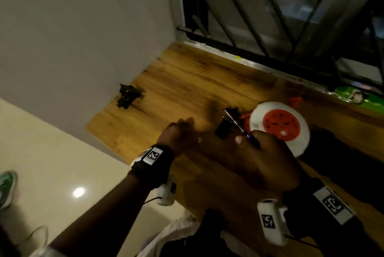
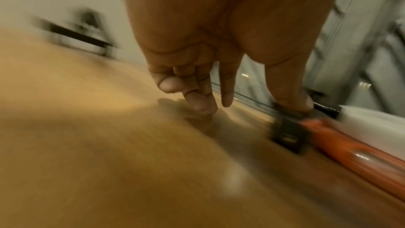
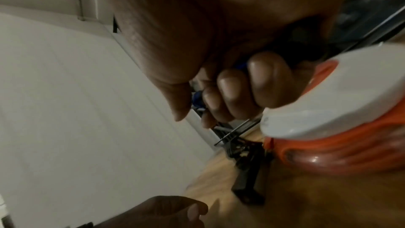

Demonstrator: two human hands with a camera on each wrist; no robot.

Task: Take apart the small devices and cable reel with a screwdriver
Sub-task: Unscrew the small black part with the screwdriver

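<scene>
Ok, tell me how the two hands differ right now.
The right hand is curled round the screwdriver, its fingers wrapped on the blue handle; the left hand holds nothing. The right hand is beside the cable reel; the left hand's fingers point down at the bare wooden table. Both wear wrist cameras.
</scene>
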